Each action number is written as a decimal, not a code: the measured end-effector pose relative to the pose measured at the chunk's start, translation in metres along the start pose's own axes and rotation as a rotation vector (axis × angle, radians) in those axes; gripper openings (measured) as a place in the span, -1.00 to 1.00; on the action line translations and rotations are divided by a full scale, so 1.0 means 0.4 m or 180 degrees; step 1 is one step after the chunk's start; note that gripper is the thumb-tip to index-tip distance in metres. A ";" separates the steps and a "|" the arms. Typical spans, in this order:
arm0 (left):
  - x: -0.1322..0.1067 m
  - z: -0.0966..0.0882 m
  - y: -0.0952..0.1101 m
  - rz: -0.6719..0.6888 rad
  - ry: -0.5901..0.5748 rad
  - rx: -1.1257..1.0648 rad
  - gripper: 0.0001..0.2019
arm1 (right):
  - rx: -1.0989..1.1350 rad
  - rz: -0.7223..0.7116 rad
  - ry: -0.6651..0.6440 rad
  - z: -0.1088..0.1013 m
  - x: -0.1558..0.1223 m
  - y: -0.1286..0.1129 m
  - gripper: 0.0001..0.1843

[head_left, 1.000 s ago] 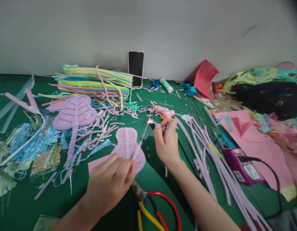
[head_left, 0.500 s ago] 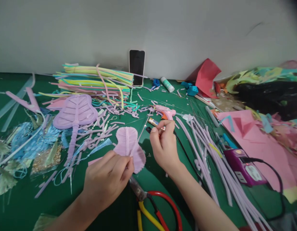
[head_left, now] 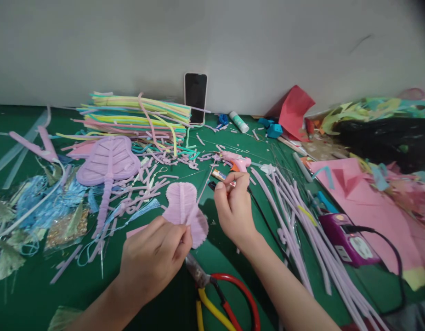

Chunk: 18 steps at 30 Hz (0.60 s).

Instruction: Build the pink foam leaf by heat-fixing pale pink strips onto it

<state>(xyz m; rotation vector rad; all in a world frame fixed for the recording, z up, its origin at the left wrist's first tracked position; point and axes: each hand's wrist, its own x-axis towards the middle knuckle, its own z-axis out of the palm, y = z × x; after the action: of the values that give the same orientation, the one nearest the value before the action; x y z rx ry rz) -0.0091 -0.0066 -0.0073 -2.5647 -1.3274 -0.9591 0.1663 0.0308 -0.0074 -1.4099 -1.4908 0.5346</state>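
Observation:
My left hand is closed in a pinch on the lower end of a thin lilac straw strip that slants up to the right, just in front of a small lilac wing-shaped piece lying on the green table. My right hand is closed on a small lighter, held near the strip's upper end. No flame shows at the lighter.
A larger lilac wing piece and a stack of coloured straws lie to the left. Red-handled scissors sit between my forearms. A pink glue gun, long lilac straws, a purple device, pink paper and a phone lie around.
A small flame at the lighter tip a second ago is gone. My right hand has dropped slightly towards me, and my left hand has shifted a little left with the strip.

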 end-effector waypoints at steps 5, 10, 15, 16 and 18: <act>0.000 -0.002 0.002 0.0015 0.0016 -0.0005 -0.83 | 0.0020 0.0005 -0.0002 0.000 0.001 0.001 -0.83; 0.000 -0.003 -0.001 -0.0020 0.0048 -0.0017 -0.86 | -0.0007 -0.0002 -0.0041 0.004 -0.001 0.000 -0.83; -0.001 -0.002 -0.004 -0.0080 0.0074 0.0027 -0.88 | -0.0113 0.0017 -0.0142 0.006 -0.009 -0.012 -0.84; -0.002 -0.002 -0.004 -0.0087 0.0073 0.0025 -0.89 | -0.0118 0.0018 -0.0166 0.007 -0.011 -0.014 -0.84; -0.003 -0.003 -0.005 -0.0096 0.0065 0.0020 -0.90 | -0.0119 0.0013 -0.0196 0.009 -0.015 -0.017 -0.84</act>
<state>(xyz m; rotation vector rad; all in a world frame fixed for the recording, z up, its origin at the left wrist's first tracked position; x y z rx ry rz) -0.0117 -0.0066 -0.0074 -2.5304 -1.3654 -0.9816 0.1590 0.0249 -0.0054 -1.4369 -1.5544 0.5598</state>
